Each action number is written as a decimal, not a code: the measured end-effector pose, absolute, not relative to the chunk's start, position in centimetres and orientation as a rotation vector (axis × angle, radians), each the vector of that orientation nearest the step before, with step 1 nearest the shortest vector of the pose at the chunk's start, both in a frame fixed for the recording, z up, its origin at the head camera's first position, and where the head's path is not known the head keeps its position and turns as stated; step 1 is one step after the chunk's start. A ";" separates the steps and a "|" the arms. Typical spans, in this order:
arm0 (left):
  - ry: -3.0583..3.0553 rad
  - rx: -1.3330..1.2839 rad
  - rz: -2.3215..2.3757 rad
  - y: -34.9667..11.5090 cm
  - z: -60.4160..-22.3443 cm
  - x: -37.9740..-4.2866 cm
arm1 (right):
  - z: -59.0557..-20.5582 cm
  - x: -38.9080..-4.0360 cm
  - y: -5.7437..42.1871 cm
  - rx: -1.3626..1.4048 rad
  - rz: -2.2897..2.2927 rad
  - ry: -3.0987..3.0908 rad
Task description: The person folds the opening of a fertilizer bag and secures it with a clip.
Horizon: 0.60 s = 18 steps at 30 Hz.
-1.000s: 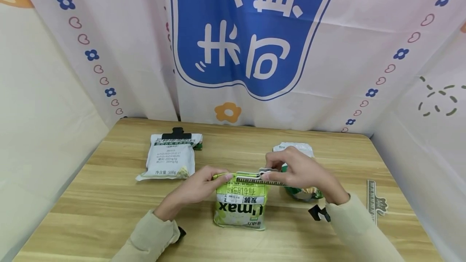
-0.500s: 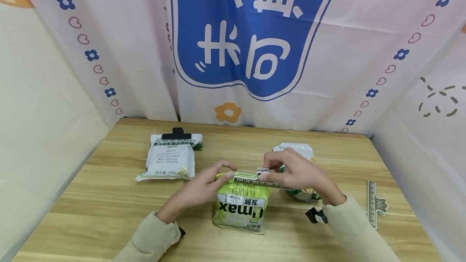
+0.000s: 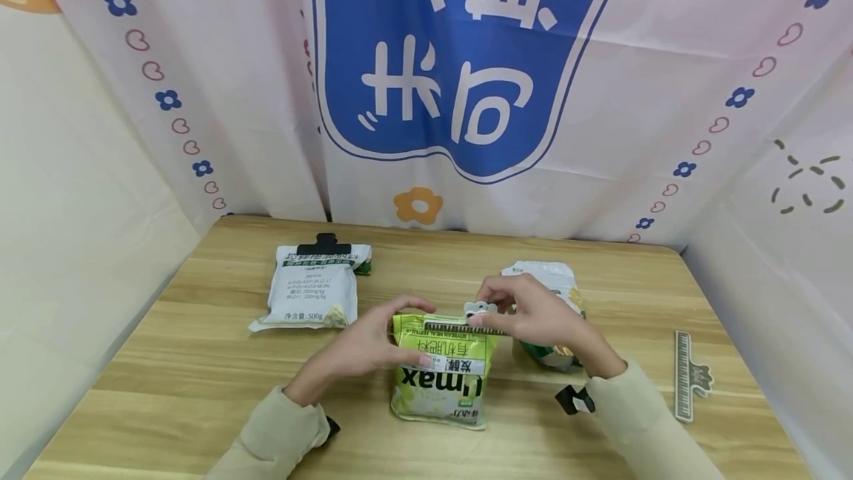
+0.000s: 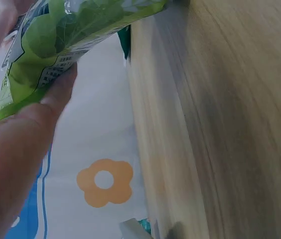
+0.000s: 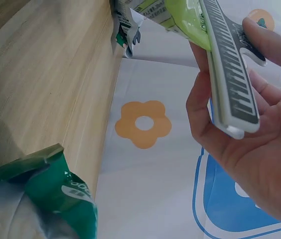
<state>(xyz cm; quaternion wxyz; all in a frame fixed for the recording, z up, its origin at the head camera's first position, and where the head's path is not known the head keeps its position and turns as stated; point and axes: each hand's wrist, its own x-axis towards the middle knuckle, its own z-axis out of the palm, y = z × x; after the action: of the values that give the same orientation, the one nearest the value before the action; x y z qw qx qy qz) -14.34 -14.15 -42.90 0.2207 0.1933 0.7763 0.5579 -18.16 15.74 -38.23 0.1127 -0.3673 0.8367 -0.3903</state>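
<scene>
Wood-grained desk (image 3: pixel 166 361), printed curtain (image 3: pixel 253 58) behind; from where I stand, the green bag (image 3: pixel 436 398) is mid-desk, left hand's grip (image 3: pixel 369 341) holding its nine-o'clock edge, while the nearer right hand's grip (image 3: pixel 536 313) pinches the long clip (image 3: pixel 448 328), laid nine-to-three along the bag's twelve-o'clock edge, jutting toward three

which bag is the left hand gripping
The lime-green bag, thumb across its front. The white bag, wearing a black clip, lies farther left; the right hand partly hides the third bag.
</scene>
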 end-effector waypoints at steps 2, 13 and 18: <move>2.081 0.522 1.562 -14.2 -43.1 -14.4 | -38.2 -18.1 15.8 -1.083 -1.143 2.468; 1.974 0.500 1.479 -14.3 -44.1 -14.5 | -38.0 -17.7 15.8 -1.159 -1.172 2.478; 2.003 0.512 1.458 -14.2 -44.1 -14.6 | -38.0 -17.7 15.8 -1.155 -1.196 2.488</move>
<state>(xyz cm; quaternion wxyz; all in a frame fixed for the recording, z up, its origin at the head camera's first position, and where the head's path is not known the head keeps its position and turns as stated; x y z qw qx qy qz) -14.61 -14.23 -44.14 0.3013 0.1930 0.7549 0.5496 -17.67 15.82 -37.99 0.0744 -0.3850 0.8291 -0.3986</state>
